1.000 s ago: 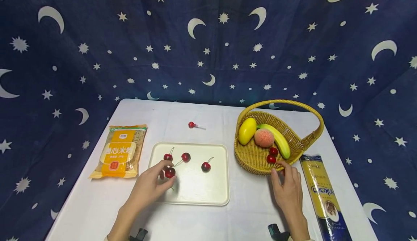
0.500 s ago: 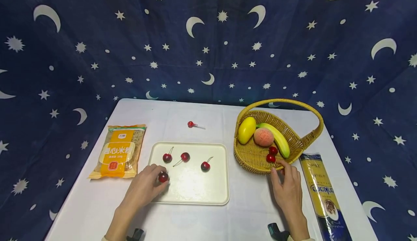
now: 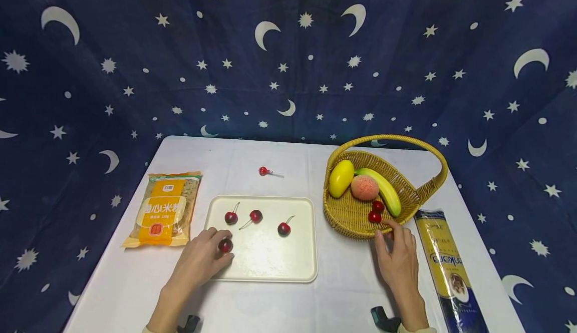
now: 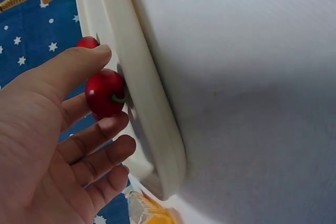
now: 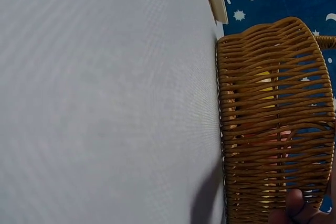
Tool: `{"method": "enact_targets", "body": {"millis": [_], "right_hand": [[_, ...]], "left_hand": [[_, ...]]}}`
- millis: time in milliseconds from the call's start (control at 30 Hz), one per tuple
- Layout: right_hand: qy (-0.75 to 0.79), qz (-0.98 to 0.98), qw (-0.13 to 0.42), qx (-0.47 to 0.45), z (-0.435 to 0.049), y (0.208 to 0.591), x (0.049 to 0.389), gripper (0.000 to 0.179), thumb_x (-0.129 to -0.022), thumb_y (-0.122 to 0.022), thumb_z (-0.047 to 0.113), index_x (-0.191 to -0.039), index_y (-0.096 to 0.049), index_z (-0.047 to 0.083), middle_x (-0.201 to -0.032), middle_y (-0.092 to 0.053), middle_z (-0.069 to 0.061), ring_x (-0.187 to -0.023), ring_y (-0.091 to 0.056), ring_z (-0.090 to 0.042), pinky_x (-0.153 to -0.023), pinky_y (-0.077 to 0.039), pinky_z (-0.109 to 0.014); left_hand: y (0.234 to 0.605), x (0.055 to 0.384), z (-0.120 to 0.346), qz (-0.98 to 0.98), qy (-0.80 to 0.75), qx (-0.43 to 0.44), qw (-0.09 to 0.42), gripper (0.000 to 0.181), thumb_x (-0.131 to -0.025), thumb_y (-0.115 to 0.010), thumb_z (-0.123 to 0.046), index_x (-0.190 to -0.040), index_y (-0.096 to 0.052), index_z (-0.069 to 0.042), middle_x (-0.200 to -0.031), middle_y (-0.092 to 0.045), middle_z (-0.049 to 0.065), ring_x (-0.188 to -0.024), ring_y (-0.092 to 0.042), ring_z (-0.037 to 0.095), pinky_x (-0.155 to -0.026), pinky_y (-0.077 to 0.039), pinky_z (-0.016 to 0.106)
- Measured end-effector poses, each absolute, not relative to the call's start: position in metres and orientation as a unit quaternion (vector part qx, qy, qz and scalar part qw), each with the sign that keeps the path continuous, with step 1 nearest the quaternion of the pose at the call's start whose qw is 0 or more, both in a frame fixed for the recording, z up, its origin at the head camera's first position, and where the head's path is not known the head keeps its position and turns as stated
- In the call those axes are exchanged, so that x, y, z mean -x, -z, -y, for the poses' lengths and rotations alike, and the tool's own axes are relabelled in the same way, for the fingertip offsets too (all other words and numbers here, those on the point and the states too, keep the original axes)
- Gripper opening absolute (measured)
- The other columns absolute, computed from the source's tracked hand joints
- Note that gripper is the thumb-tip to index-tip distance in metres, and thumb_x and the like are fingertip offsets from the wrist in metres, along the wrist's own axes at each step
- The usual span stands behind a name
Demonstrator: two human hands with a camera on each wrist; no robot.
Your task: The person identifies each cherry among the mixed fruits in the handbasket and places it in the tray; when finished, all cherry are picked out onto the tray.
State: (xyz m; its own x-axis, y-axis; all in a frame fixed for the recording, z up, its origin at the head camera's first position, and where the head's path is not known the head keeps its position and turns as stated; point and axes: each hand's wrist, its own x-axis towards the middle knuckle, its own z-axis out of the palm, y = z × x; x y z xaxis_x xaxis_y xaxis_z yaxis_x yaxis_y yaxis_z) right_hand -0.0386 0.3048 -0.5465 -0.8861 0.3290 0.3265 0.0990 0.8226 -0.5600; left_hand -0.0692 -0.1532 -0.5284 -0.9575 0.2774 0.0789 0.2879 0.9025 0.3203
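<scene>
My left hand is over the near left part of a cream tray. Its thumb and fingers stand spread around a dark red cherry on the tray, with a slight gap under the thumb tip. Three more stemmed cherries lie farther in: one at the left, one beside it and one to the right. My right hand pinches the near rim of a wicker basket, thumb outside. Inside the basket are a yellow mango-like fruit, a peach, a banana and two cherries.
A bag of rice noodles lies left of the tray. Behind the tray is a red lollipop. A long yellow and blue pasta packet lies right of the basket. A starry blue cloth hangs behind the white table.
My left hand has moved slightly left and down with the cherry, which now sits at the tray's near left. The right hand has stayed at the basket rim.
</scene>
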Motion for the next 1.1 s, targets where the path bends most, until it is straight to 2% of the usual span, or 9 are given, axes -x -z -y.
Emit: {"method": "enact_targets", "body": {"millis": [167, 333, 433, 600, 667, 900, 1100], "right_hand": [[-0.272, 0.932, 0.213, 0.111, -0.306, 0.544, 0.040, 0.039, -0.103, -0.066, 0.024, -0.137, -0.061, 0.008, -0.108, -0.058, -0.016, -0.100, -0.048, -0.028, -0.078, -0.037, -0.043], [-0.269, 0.934, 0.211, 0.108, -0.306, 0.543, 0.042, 0.039, -0.103, -0.066, 0.026, -0.138, -0.060, 0.009, -0.107, -0.058, -0.015, -0.099, -0.047, -0.027, -0.078, -0.036, -0.043], [-0.270, 0.934, 0.208, 0.110, -0.307, 0.544, 0.041, 0.039, -0.103, -0.066, 0.026, -0.138, -0.060, 0.009, -0.109, -0.058, -0.016, -0.100, -0.048, -0.028, -0.079, -0.037, -0.043], [-0.272, 0.933, 0.208, 0.115, -0.306, 0.545, 0.040, 0.039, -0.103, -0.066, 0.025, -0.138, -0.060, 0.008, -0.109, -0.059, -0.017, -0.101, -0.049, -0.029, -0.078, -0.038, -0.044], [-0.271, 0.933, 0.209, 0.115, -0.306, 0.545, 0.039, 0.039, -0.103, -0.067, 0.025, -0.137, -0.060, 0.008, -0.109, -0.059, -0.017, -0.100, -0.049, -0.029, -0.078, -0.038, -0.044], [-0.267, 0.933, 0.212, 0.119, -0.306, 0.546, 0.038, 0.038, -0.103, -0.066, 0.025, -0.137, -0.060, 0.009, -0.108, -0.058, -0.016, -0.100, -0.049, -0.028, -0.077, -0.038, -0.043], [-0.268, 0.933, 0.209, 0.121, -0.304, 0.546, 0.037, 0.038, -0.103, -0.066, 0.025, -0.138, -0.060, 0.009, -0.109, -0.058, -0.015, -0.101, -0.049, -0.028, -0.078, -0.038, -0.044]], "left_hand": [[0.525, 0.069, 0.151, 0.975, 0.158, 0.152, 0.028, 0.056, -0.075, -0.095, -0.031, -0.124, -0.074, -0.015, -0.096, -0.066, -0.001, -0.075, -0.045, 0.009, -0.067, -0.041, 0.028], [0.513, 0.069, 0.145, 0.972, 0.150, 0.170, 0.063, 0.061, -0.075, -0.096, -0.031, -0.128, -0.072, -0.014, -0.106, -0.069, 0.004, -0.082, -0.055, 0.015, -0.072, -0.048, 0.034], [0.502, 0.073, 0.134, 0.965, 0.147, 0.195, 0.097, 0.057, -0.076, -0.095, -0.030, -0.125, -0.072, -0.013, -0.105, -0.070, 0.005, -0.086, -0.061, 0.019, -0.073, -0.051, 0.037], [0.485, 0.085, 0.110, 0.947, 0.149, 0.248, 0.142, 0.051, -0.077, -0.093, -0.026, -0.122, -0.072, -0.013, -0.099, -0.068, 0.003, -0.081, -0.061, 0.021, -0.070, -0.051, 0.035], [0.478, 0.091, 0.098, 0.942, 0.154, 0.263, 0.144, 0.051, -0.078, -0.093, -0.026, -0.122, -0.071, -0.013, -0.097, -0.067, 0.001, -0.080, -0.060, 0.020, -0.069, -0.050, 0.034], [0.451, 0.111, 0.048, 0.924, 0.156, 0.318, 0.142, 0.045, -0.087, -0.087, -0.030, -0.127, -0.070, -0.016, -0.104, -0.069, 0.001, -0.086, -0.063, 0.019, -0.073, -0.054, 0.035], [0.428, 0.124, -0.004, 0.906, 0.131, 0.387, 0.107, 0.044, -0.093, -0.082, -0.033, -0.133, -0.069, -0.018, -0.104, -0.067, 0.000, -0.090, -0.061, 0.017, -0.079, -0.054, 0.032]]}}
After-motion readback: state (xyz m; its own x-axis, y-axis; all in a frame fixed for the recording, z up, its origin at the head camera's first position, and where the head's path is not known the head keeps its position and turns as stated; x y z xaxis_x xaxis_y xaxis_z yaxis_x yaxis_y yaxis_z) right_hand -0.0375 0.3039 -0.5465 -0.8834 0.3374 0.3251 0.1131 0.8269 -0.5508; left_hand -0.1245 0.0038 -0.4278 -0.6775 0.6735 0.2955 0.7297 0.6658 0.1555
